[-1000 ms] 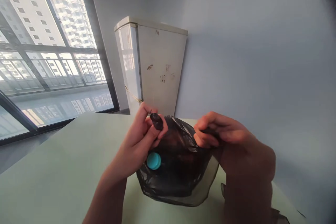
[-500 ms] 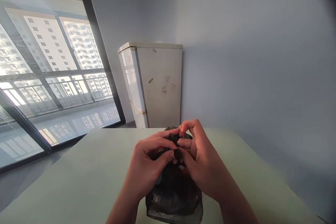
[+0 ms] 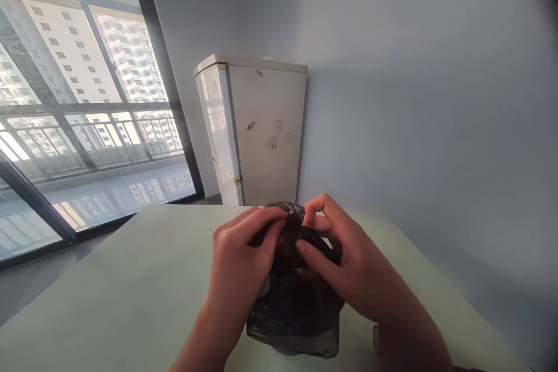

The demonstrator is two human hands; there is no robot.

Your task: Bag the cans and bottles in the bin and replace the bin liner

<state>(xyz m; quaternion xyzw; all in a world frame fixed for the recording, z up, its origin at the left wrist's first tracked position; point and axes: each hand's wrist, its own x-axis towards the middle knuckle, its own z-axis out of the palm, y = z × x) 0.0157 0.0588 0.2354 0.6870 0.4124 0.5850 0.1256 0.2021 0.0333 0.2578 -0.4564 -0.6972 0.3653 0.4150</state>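
Note:
A black plastic bag (image 3: pixel 296 317) stands on the pale green table (image 3: pixel 113 302) in front of me, bulging with contents I cannot make out. My left hand (image 3: pixel 239 264) grips the gathered top of the bag from the left, fingers curled round the plastic. From the right, my right hand (image 3: pixel 337 261) pinches the same bunched top between thumb and fingers. Both hands meet above the bag. A sliver of something teal shows at the edge of my left hand (image 3: pixel 264 288).
A worn white fridge (image 3: pixel 253 133) stands against the grey wall beyond the table's far edge. A large window (image 3: pixel 82 122) with dark frames fills the left side. A dark scrap of plastic (image 3: pixel 375 337) lies near my right wrist.
One second ago my hands held the bag's top apart, with a teal cap showing inside. They have come together over the bag, bunching its top, and the cap is almost hidden.

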